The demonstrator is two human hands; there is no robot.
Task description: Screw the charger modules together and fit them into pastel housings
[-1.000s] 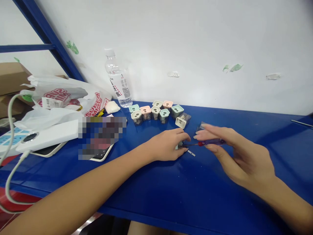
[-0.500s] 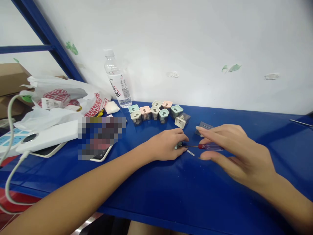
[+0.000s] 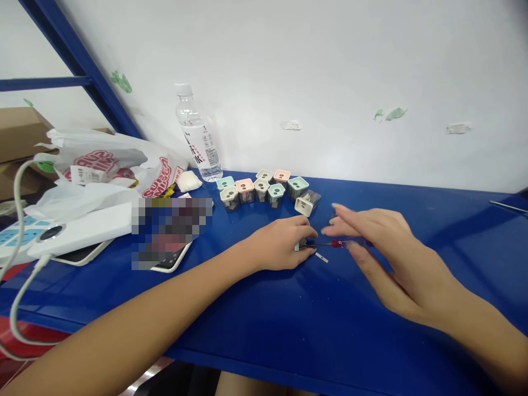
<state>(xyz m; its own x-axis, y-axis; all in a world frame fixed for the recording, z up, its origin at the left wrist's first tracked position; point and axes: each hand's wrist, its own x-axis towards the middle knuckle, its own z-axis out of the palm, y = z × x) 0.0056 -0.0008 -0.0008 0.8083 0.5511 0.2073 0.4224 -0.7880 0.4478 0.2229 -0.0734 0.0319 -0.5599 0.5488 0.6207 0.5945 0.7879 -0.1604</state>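
My left hand (image 3: 277, 243) rests on the blue table, its fingers closed around a small pencil sharpener (image 3: 302, 245) that they mostly hide. The shaft of a screwdriver (image 3: 339, 243) with a red and clear handle reaches to the sharpener from the right. Around that handle is my right hand (image 3: 406, 264), thumb against its near side and fingers stretched out over it. A small loose metal blade (image 3: 322, 257) lies just below the shaft. Behind the hands stand several pencil sharpeners (image 3: 261, 187) with pastel lids and dark bodies; one sharpener (image 3: 307, 203) is tipped on its side.
A water bottle (image 3: 200, 137) stands against the white wall. To the left are plastic bags (image 3: 111, 159), a white power bank (image 3: 82, 228) with a cable, and a phone (image 3: 171, 261), partly blurred out. A thin metal rod (image 3: 507, 207) lies at the far right.
My right hand has shifted its fingers on the screwdriver handle, the thumb moving up and the fingertips tilting. The left hand and the sharpener have stayed in place.
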